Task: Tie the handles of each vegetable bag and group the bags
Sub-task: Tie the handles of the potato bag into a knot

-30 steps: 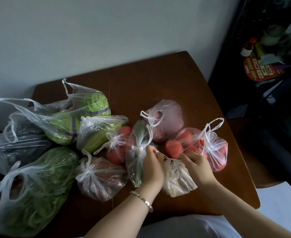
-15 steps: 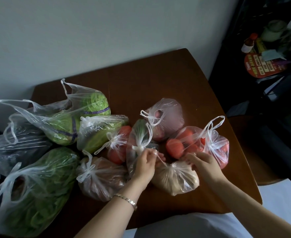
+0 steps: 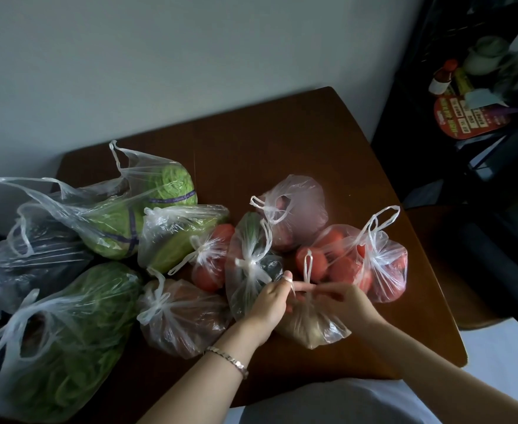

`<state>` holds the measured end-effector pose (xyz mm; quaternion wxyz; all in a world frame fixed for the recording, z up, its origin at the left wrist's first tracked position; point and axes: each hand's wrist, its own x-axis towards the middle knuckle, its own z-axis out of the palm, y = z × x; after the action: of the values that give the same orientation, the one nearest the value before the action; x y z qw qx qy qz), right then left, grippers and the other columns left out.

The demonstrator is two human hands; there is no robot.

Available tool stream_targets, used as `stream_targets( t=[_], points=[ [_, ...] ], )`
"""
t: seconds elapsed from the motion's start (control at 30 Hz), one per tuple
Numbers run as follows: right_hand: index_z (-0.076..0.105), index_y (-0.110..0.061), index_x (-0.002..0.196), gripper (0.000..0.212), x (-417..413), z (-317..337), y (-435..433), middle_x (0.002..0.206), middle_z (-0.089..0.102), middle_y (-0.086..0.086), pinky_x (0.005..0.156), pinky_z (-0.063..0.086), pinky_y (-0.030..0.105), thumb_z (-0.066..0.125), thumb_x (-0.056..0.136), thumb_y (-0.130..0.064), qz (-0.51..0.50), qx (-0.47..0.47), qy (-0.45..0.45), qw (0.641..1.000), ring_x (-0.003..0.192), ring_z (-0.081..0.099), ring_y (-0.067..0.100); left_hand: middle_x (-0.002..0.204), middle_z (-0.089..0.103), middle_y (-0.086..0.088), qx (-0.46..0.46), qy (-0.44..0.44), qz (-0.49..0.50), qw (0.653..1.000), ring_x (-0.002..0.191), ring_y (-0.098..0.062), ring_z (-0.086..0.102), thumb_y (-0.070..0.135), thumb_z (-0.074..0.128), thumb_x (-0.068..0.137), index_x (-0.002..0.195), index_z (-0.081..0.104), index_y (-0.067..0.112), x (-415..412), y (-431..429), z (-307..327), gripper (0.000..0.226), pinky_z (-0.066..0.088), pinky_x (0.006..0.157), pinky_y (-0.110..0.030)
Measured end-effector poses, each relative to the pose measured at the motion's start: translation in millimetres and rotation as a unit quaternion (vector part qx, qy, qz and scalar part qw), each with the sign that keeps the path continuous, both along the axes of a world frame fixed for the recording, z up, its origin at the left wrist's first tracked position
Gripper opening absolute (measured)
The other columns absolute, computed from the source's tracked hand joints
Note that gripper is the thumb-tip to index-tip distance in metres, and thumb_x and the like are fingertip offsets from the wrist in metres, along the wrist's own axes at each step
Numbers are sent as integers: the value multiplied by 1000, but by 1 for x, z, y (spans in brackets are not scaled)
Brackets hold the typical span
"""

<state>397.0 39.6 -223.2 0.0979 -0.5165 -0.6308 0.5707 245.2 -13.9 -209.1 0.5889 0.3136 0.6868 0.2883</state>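
My left hand (image 3: 270, 304) and right hand (image 3: 346, 304) meet over the small bag (image 3: 312, 328) at the near edge of the bench (image 3: 282, 148). The fingers of each are curled and pinching one strand of its handles at the neck. The bag lies with its round body toward me and its neck pointing away. One handle loop (image 3: 308, 267) stands upright just beyond my fingers. Its contents look pale brown, but I cannot tell what they are. Just beyond it, the tomato bag (image 3: 386, 264) is knotted with its loops pointing up and away. To the left, the knotted bag of long greens (image 3: 248, 264) runs lengthwise away from me. Further left, the cabbage bag (image 3: 147, 206) and the leafy greens bag (image 3: 68, 341) gape open with loose handles. Purple tape (image 3: 132, 234) crosses the cabbage, its print too small to read. The same goes for the writing on the red sign (image 3: 465, 117) on the shelf to my right.
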Motion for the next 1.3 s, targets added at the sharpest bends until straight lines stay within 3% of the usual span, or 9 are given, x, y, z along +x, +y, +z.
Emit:
stream_targets(
  t=[0.2,0.43,0.6,0.7,0.8,0.9,1.03,1.13,1.3],
  points=[
    [69,-12,82,6,-12,-12,-6,79,55,-11,65,39,14,64,84,-13,8,53,15,998,72,52,5,110,65,1,57,13,4,998,93,-6,54,33,20,101,98,71,30,5,0,9,51,38,68,-14],
    [67,-12,69,20,-15,-8,-12,67,62,0,53,41,6,58,87,-9,-151,-96,102,979,65,55,9,76,55,4,69,36,52,996,75,-4,51,28,30,100,79,68,33,0,-7,4,43,40,65,-14],
    [52,-32,48,42,-21,-5,-9,47,48,-10,50,34,12,60,83,-10,11,50,-16,999,47,41,0,57,59,10,92,48,7,995,58,1,56,19,44,96,76,68,30,6,0,11,33,47,61,-17],
    [58,-16,56,31,-19,-5,-7,51,43,-10,53,31,18,56,86,-9,96,101,-50,989,51,41,2,57,60,10,89,75,45,992,54,3,58,17,45,95,83,70,16,8,15,15,28,47,58,-15],
    [62,4,70,25,-16,-8,-6,56,41,-9,55,29,20,56,87,-14,118,109,-52,986,54,38,6,64,62,5,61,88,51,993,68,-10,62,15,47,93,91,70,6,12,28,18,25,52,69,-19],
    [64,-3,60,33,-16,-9,-6,51,45,-6,49,29,17,61,86,-24,62,43,-19,997,47,37,6,73,64,5,42,91,15,995,80,-14,60,9,44,88,99,68,13,15,31,19,26,50,81,-30],
    [67,-11,60,25,-17,-8,-4,58,55,2,53,36,16,61,84,-10,-68,-90,48,992,56,45,9,110,56,-1,75,231,-172,955,99,-13,52,10,44,91,123,53,15,8,21,12,34,41,88,-22],
    [67,-11,60,26,-15,-5,0,57,54,4,57,38,22,61,85,-8,-99,-142,76,982,58,46,12,111,59,-12,126,281,-215,927,106,-21,53,11,44,94,114,60,5,5,11,-3,26,40,94,-26],
    [72,-12,64,19,-10,-3,0,69,66,13,64,46,30,64,82,-9,-129,-125,72,981,65,56,21,96,60,-14,152,294,-149,932,94,-23,56,14,50,92,93,64,1,6,-1,-19,19,38,81,-19]
  ],
)
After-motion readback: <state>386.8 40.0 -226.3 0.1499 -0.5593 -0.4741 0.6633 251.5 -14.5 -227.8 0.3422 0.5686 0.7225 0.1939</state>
